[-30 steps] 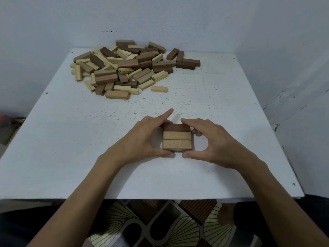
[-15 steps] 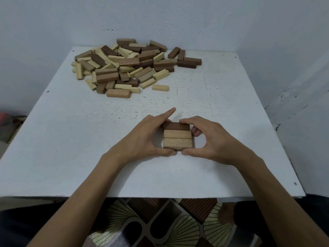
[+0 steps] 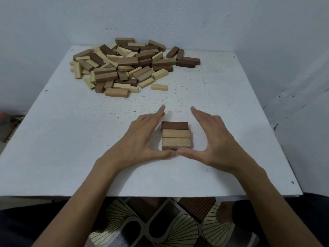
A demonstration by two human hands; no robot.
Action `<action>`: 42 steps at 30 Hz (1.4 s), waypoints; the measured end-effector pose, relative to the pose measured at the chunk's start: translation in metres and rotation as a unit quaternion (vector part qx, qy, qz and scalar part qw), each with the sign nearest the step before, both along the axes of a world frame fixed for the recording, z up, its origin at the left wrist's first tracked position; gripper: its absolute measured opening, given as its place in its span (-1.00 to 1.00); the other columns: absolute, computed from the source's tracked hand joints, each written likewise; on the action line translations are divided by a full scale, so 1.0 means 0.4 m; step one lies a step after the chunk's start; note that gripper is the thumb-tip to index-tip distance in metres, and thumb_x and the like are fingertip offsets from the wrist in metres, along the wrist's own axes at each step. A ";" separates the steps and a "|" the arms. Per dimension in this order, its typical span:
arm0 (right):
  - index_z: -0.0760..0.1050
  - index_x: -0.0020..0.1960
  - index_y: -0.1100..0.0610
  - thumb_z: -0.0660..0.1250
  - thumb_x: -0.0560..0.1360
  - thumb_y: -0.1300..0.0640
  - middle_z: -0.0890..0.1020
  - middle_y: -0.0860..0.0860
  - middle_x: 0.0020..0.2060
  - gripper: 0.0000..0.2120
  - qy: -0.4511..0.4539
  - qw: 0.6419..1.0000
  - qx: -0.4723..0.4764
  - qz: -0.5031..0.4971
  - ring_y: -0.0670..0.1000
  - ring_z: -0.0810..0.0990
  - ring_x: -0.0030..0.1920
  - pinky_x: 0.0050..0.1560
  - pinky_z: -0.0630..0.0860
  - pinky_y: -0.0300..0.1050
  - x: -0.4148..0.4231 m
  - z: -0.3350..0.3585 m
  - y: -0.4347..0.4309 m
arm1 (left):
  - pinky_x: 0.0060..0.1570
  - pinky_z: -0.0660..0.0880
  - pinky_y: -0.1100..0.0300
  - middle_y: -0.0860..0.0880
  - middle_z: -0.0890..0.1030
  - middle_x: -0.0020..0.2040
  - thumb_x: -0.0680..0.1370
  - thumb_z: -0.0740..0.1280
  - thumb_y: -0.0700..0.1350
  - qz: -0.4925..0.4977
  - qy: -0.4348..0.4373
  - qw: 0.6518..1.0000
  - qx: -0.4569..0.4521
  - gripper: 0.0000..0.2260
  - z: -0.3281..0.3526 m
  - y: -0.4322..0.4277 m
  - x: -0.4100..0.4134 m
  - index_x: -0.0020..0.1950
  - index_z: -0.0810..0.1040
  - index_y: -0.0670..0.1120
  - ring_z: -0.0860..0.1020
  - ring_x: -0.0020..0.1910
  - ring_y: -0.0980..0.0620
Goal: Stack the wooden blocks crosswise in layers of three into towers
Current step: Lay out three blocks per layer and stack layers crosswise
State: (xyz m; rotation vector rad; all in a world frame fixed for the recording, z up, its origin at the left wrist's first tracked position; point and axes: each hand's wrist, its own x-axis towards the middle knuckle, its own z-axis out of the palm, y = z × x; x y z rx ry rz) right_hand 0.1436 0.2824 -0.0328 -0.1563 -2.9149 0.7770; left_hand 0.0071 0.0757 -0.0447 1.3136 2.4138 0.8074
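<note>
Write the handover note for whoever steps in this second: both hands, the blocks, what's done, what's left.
Left hand: open, fingers straight, beside the stack on its left.
Right hand: open, holding nothing, apart from its right side; thumb tips meet at the near edge.
Done: the stack sits near the centre of the white table, top layer of three complete, a lower layer just visible beneath.
Loose pile: far left of the table.
Left: build further crosswise layers from the pile.

A white table [image 3: 71,148] with a speckled, pitted top stands in a corner of pale blue-grey walls [image 3: 213,18]. Below its near edge shows a floor [image 3: 160,227] patterned with brown and cream fan shapes.
</note>
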 end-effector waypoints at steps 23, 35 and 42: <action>-0.37 0.59 0.16 -0.24 0.40 -0.49 -0.37 0.05 0.57 0.01 -0.128 0.980 0.143 -0.051 0.06 -0.47 0.53 0.54 -0.34 -0.02 0.036 -0.038 -0.105 | 0.54 -0.33 0.00 -0.07 -0.44 0.56 0.44 -0.32 0.32 0.017 0.128 0.973 -0.192 -0.19 -0.012 -0.012 0.116 0.55 -0.44 -0.11 -0.47 0.52 0.02; -0.36 0.60 0.12 -0.27 0.38 -0.51 -0.31 0.01 0.59 0.01 -0.123 0.982 0.132 -0.053 0.06 -0.43 0.55 0.57 -0.27 0.00 0.032 -0.047 -0.101 | 0.55 -0.29 -0.05 -0.10 -0.43 0.56 0.45 -0.37 0.34 0.026 0.137 0.971 -0.197 -0.18 -0.016 -0.003 0.124 0.55 -0.45 -0.14 -0.45 0.53 -0.03; -0.37 0.59 0.10 -0.27 0.38 -0.52 -0.34 -0.01 0.58 0.01 -0.124 0.983 0.125 -0.051 0.04 -0.45 0.54 0.56 -0.30 -0.02 0.034 -0.042 -0.102 | 0.55 -0.26 -0.06 -0.10 -0.40 0.57 0.47 -0.39 0.38 0.029 0.143 0.971 -0.188 -0.18 -0.022 -0.004 0.122 0.56 -0.41 -0.13 -0.43 0.54 -0.03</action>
